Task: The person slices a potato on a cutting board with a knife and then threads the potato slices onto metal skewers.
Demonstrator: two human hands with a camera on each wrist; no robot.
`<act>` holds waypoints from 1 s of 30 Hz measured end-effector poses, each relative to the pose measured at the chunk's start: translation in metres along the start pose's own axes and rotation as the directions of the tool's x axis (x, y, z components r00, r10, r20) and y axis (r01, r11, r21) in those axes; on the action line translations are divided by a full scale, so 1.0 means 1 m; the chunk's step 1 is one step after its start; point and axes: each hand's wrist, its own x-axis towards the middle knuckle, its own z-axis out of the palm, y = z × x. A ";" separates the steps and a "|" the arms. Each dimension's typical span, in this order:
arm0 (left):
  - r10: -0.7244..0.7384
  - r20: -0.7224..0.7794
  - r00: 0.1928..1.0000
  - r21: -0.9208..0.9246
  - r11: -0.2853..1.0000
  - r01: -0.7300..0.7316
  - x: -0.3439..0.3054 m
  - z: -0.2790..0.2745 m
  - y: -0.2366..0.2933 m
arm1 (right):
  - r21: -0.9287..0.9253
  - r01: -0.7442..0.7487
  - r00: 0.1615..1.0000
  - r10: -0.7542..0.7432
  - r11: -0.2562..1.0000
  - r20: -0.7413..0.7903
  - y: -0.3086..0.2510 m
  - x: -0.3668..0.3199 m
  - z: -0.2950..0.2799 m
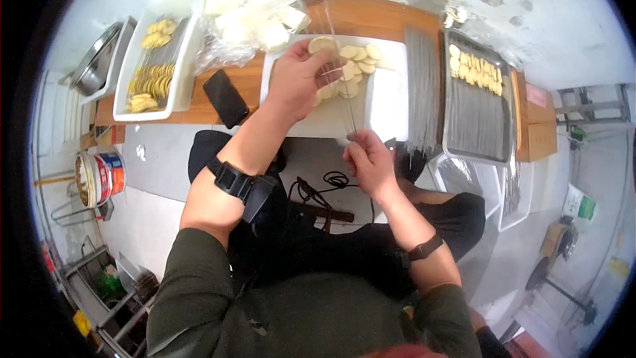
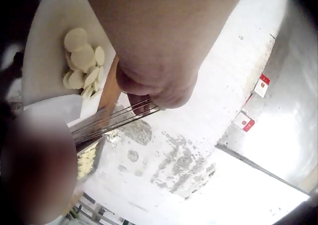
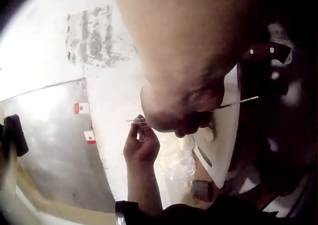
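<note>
My left hand (image 1: 297, 79) holds a pale round potato slice (image 1: 322, 44) over the white cutting board (image 1: 281, 122), its fingers crossed by several thin metal skewers (image 2: 114, 125). Those skewers run down to my right hand (image 1: 372, 162), which pinches their lower ends near the board's front edge. In the right wrist view a skewer end sticks out past the right hand (image 3: 184, 111). Below the left hand lies a heap of potato slices (image 1: 361, 59). A bright flat blade-like sheet (image 1: 389, 103) rests on the board's right side.
Loose skewers (image 1: 421, 86) lie right of the board, beside a metal tray (image 1: 477, 139) with skewered slices. Left are a phone (image 1: 226, 98), a plastic bag (image 1: 228, 43) with pale chunks, and a white bin (image 1: 185, 86) of slices. A cable (image 1: 305, 191) lies on the floor.
</note>
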 end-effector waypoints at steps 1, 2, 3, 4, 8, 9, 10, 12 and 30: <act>-0.008 0.013 1.000 0.001 1.000 0.008 0.000 -0.002 -0.002 | 0.126 -0.033 0.999 0.033 0.991 0.004 0.000 -0.001 0.001; -0.007 0.002 1.000 -0.014 1.000 0.007 0.002 -0.003 -0.003 | 0.127 -0.027 1.000 0.029 0.992 -0.007 0.000 0.001 -0.001; -0.005 -0.014 1.000 -0.028 1.000 0.005 0.003 -0.004 -0.004 | 0.146 -0.009 1.000 0.010 0.989 -0.006 0.001 0.002 -0.002; -0.014 -0.012 1.000 -0.027 1.000 0.013 0.001 -0.004 -0.004 | 0.166 0.001 1.000 0.000 0.986 -0.003 0.003 0.000 -0.003; -0.010 -0.017 1.000 -0.011 1.000 0.010 0.002 0.001 -0.005 | 0.175 -0.092 0.996 0.091 0.980 0.012 -0.001 -0.007 -0.003; 0.003 0.005 1.000 -0.016 1.000 -0.003 0.000 -0.003 -0.006 | 0.212 -0.085 0.996 0.086 0.974 0.004 -0.001 -0.008 -0.004; 0.007 -0.007 1.000 -0.008 1.000 -0.007 0.001 -0.004 -0.005 | 0.245 -0.065 0.998 0.070 0.967 -0.010 -0.001 -0.006 -0.005; -0.006 0.029 1.000 -0.009 1.000 0.006 0.000 -0.004 -0.007 | 0.295 -0.068 0.997 0.076 0.953 -0.015 0.003 -0.008 -0.004; 0.027 -0.056 0.998 -0.222 0.974 -0.039 0.006 -0.014 0.004 | 0.182 -0.050 0.994 0.067 0.982 -0.088 0.004 -0.016 -0.005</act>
